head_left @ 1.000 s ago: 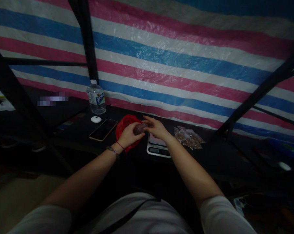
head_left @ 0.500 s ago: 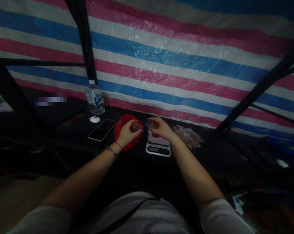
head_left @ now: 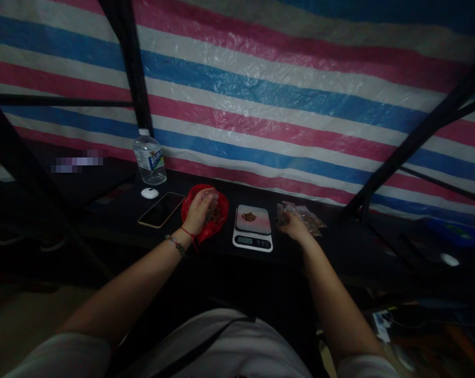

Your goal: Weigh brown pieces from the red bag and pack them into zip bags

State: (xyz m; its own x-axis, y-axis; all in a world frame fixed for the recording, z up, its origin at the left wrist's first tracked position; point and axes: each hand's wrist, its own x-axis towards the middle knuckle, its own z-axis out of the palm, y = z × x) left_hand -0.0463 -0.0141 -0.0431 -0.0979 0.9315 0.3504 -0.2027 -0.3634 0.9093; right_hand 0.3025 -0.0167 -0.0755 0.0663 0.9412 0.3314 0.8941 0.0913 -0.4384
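My left hand (head_left: pixel 198 210) reaches into a red plastic bag (head_left: pixel 217 216) on the dark table and holds a small clear cup over it. To the right of the bag stands a white kitchen scale (head_left: pixel 252 231) with a small heap of brown pieces (head_left: pixel 249 216) on its platform. My right hand (head_left: pixel 293 226) rests further right, touching a pile of small clear packets (head_left: pixel 306 216) filled with brown bits. Whether its fingers grip a packet is too dark to tell.
A phone (head_left: pixel 162 209) lies left of the red bag, with a white mouse (head_left: pixel 149 192) and a water bottle (head_left: pixel 149 156) behind it. A striped tarp hangs behind the table. Black frame bars (head_left: pixel 414 137) slant at right and left.
The hands met over the scale with a small clear piece, then parted. The right hand moved right to the packets, the left went into the red bag. Brown pieces now lie on the scale.
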